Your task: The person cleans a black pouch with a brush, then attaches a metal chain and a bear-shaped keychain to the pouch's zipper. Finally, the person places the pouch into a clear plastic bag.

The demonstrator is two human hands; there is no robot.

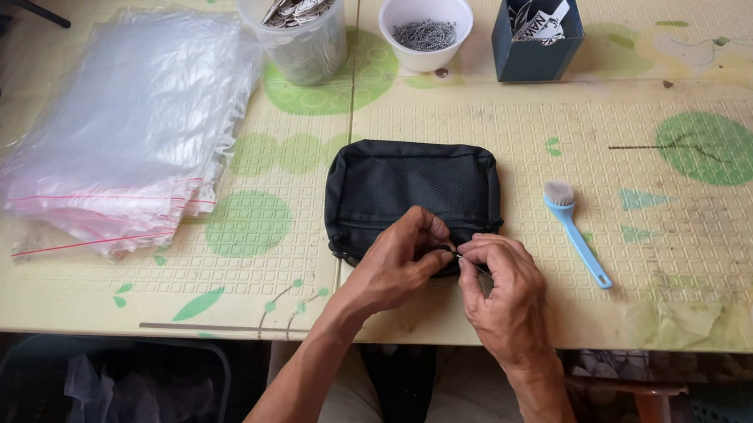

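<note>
Stack of clear bags [126, 131] far left on surface [713, 240]. Black pouch [412, 192] centre, long axis L-R, just beyond both hands. L hand [399, 266] and R hand [504, 297] meet at pouch's near edge, fingertips pinched on small metal bit [458, 255], prob. zip pull. Blue brush [577, 233] right, untouched.

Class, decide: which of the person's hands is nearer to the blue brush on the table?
Right. The right hand is at the black pouch's front edge, just left of the blue brush; the left hand sits farther left.
</note>
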